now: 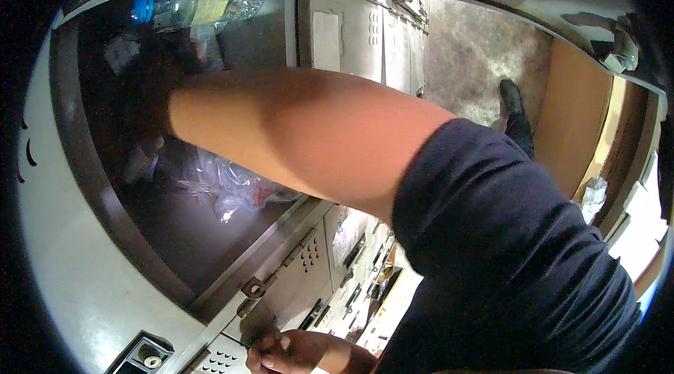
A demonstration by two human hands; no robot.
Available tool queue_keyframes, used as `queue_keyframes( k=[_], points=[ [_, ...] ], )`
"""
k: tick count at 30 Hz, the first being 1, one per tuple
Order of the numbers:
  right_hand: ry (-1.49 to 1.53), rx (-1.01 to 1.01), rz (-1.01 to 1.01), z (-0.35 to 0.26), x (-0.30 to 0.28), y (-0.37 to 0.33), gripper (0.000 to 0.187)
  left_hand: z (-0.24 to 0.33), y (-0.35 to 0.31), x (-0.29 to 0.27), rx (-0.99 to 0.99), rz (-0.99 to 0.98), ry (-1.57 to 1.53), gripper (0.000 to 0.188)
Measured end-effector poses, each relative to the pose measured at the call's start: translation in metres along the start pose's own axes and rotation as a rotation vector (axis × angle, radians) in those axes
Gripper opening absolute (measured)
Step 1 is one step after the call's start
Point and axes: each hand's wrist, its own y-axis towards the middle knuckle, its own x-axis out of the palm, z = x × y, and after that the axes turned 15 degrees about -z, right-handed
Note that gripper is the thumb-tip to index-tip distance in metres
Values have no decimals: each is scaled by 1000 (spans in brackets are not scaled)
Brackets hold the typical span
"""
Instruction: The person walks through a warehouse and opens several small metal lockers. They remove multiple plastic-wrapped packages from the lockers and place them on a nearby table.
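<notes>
Grey locker (91, 283) open; forearm (295, 135) blocks crumpled plastic bag (232, 188), bottle (196, 3) above.

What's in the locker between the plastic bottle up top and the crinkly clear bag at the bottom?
In the head view, the person's forearm crosses between the plastic bottle and the clear bag, reaching into the dark locker.

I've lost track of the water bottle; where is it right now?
In the head view, the clear plastic bottle lies on its side at the upper left, at the top of the open locker compartment, above the forearm reaching in.
</notes>
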Motion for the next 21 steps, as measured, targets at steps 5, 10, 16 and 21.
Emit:
queue_keyframes(
  k=[5,10,16,21],
  points=[
    [4,36,-11,22,-3,10,35,4,-2,8,-24,-27,-46,30],
    [127,-109,-332,21,8,13,37,3,1,9,17,-62,2,31],
    [362,-224,-561,23,10,23,39,7,-2,13,3,4,19,32],
    [484,-224,-598,26,24,28,40,2,-4,10,27,-27,22,29]
  ],
)
